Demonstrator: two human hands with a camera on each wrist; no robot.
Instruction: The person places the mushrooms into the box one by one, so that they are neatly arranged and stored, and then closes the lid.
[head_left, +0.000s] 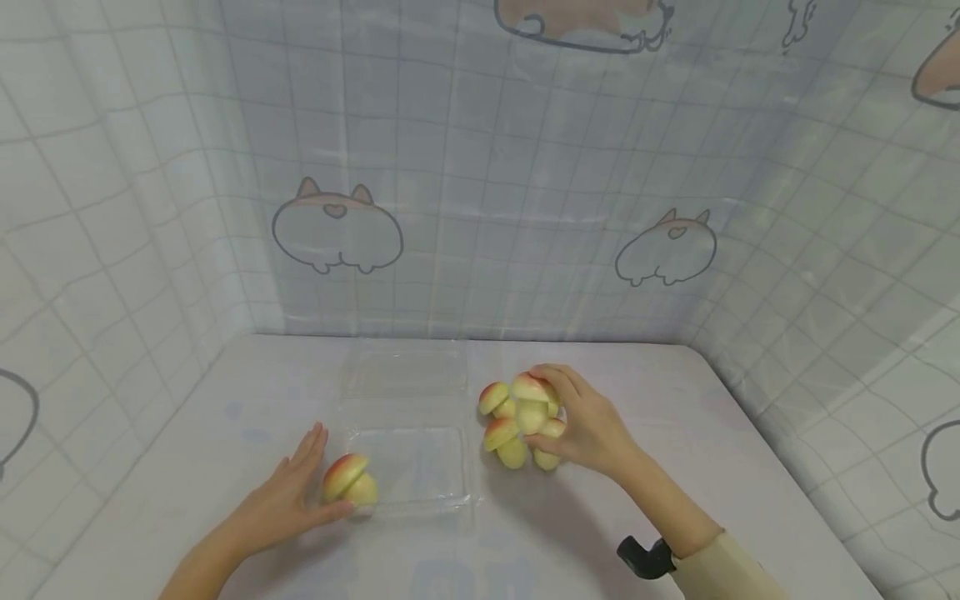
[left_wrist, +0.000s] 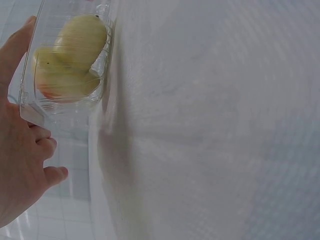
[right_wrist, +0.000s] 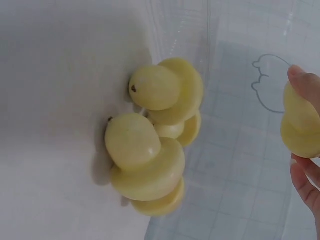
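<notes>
A clear plastic box (head_left: 420, 471) stands open on the table, its lid (head_left: 405, 375) folded back flat on the far side. One toy mushroom (head_left: 349, 482), with a red-and-yellow cap and pale stem, lies in the left end of the box. My left hand (head_left: 281, 504) rests against that end, fingers and thumb spread along the rim (left_wrist: 25, 95). Between the thumb and fingers of my right hand (head_left: 592, 429) another mushroom (head_left: 531, 408) is pinched, raised above several more mushrooms (head_left: 512, 450) grouped right of the box. In the right wrist view the held mushroom (right_wrist: 299, 120) hangs apart from this group.
The white table (head_left: 637, 375) is enclosed at the back and sides by a grid-patterned curtain (head_left: 480, 208) with cartoon drawings. A black curved strap or mount (head_left: 645, 557) sits on the right wrist near the beige sleeve (head_left: 720, 575).
</notes>
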